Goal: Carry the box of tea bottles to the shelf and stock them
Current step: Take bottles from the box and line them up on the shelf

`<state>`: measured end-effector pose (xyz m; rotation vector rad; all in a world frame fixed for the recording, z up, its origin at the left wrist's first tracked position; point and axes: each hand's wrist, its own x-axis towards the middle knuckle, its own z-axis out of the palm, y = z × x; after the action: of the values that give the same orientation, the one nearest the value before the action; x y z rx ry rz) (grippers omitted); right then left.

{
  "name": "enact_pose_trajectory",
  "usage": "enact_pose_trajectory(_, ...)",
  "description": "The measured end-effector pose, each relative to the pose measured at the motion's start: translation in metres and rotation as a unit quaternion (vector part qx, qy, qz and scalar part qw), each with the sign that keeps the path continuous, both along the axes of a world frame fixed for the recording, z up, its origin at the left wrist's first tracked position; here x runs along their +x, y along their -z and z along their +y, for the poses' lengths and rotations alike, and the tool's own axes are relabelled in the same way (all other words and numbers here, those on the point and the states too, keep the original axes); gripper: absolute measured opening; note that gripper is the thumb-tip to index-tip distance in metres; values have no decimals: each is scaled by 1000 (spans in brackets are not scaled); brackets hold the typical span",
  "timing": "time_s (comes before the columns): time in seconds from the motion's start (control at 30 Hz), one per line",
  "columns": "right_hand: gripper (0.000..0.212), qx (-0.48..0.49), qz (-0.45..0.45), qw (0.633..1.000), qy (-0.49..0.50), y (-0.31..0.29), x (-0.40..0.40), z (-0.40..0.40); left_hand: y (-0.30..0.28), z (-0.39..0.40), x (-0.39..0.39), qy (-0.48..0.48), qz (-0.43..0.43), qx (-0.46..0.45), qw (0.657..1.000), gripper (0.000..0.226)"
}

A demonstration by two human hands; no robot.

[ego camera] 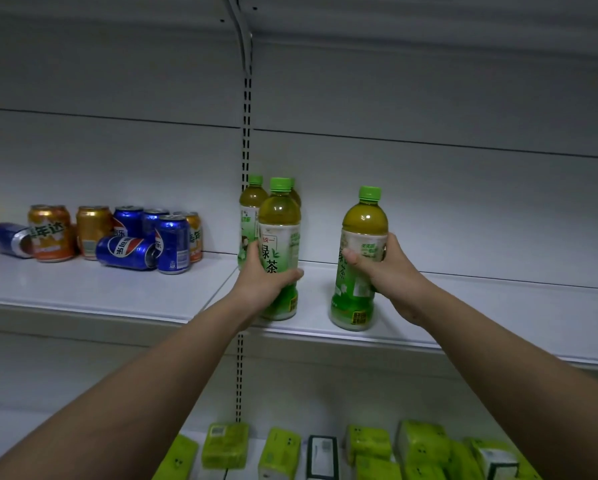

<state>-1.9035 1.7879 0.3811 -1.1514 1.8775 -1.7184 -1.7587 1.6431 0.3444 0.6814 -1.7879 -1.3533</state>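
Observation:
Both my arms reach up to a white shelf (463,327). My left hand (262,275) grips a green tea bottle (279,230) with a green cap, standing near the shelf's front edge. My right hand (391,271) holds a second green tea bottle (363,233), tilted slightly, its base at the shelf's front edge. Behind the left bottle, two more tea bottles (252,206) stand against the back panel, one mostly hidden. The box is not in view.
Blue and orange soda cans (131,237) are clustered on the left part of the shelf, some lying on their sides. A slotted upright (246,140) divides the back wall. Green tissue packs (370,445) fill the shelf below.

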Motion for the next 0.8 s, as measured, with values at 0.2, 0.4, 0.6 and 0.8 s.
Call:
enact_pose_trajectory(0.2,51,100,67,993,10,21,3,10,12,9,6,-54,-118,-47,990,103)
enact_pose_trajectory(0.4,55,112,86,990,31,24,-3,-5,5,14,-7,-98,-129,-87,983,83)
enact_pose_trajectory(0.6,54,98,106,988,48,29,-23,-46,19,-1,-39,-140,-101,-81,982,74)
enact_pose_trajectory(0.8,48,74,112,989,67,33,-46,-88,22,-23,-76,-152,-88,-90,980,64)
